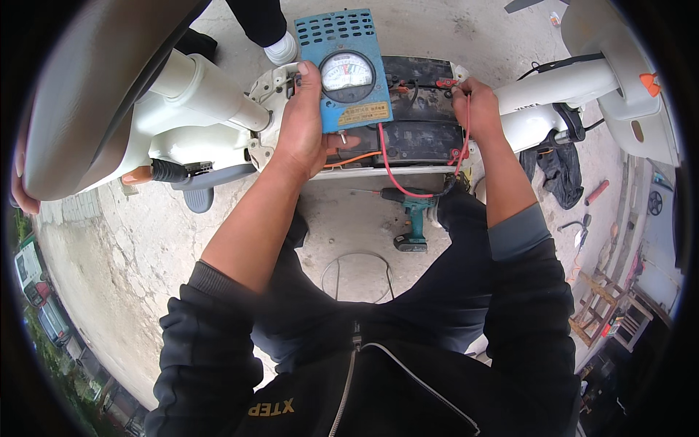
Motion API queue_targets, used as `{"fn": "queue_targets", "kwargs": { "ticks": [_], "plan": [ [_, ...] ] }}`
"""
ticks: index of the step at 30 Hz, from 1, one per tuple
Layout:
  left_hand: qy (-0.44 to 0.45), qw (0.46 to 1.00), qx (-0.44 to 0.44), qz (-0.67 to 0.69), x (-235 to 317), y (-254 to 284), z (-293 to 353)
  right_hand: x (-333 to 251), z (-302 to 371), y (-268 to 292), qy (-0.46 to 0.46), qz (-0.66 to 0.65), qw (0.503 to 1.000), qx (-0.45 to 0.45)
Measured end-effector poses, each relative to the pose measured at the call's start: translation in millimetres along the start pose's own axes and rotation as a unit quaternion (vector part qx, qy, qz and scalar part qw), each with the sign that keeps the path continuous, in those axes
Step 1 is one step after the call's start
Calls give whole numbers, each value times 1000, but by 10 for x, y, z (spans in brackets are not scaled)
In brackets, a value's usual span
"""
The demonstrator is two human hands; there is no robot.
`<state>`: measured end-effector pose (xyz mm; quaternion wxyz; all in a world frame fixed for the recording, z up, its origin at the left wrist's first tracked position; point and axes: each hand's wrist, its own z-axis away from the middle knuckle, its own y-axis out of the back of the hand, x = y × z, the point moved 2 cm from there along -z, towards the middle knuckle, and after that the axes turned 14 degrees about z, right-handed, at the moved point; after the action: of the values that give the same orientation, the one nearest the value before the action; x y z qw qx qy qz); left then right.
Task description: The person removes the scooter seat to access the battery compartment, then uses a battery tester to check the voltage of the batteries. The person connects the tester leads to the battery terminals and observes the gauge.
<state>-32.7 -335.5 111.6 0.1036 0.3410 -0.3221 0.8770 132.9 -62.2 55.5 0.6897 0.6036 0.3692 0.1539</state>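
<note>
Left hand [302, 124] is gripping the left edge of a blue battery tester [348, 69], fingers closed around it, holding it upright over the batteries [422, 109] in the white scooter [211, 109]. Right hand [477, 109], to the right, is pinching a red probe [445, 83] against a far battery terminal. A red lead [389, 164] is trailing nearer.

blue tester [348, 69] w/ white dial, red wire [388, 162], green-black drill [413, 213], white scooter body [211, 109], black batteries [422, 109]

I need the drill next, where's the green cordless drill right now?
The green cordless drill lies on the concrete ground just below the scooter's battery bay, between the person's knees.
</note>
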Motion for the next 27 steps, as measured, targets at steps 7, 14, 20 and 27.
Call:
{"fn": "queue_targets", "kwargs": {
  "ticks": [7, 14, 20, 27],
  "plan": [
    [-16, 1000, -14, -6, -14, -1, 19, -51, 37, 13, -9, 8, 1000, -6],
    [-63, 998, -8, 9, -34, 6, 1, 9, 43, -20, 1, -2, 1000, 14],
    [-59, 998, 2, 33, -54, -5, -12, 47, 21, -40, 6, -23, 1000, 14],
    [-47, 998, 12, 27, -37, -3, -14, 2, 13, -44, -2, -4, 1000, 19]
  ]
}}
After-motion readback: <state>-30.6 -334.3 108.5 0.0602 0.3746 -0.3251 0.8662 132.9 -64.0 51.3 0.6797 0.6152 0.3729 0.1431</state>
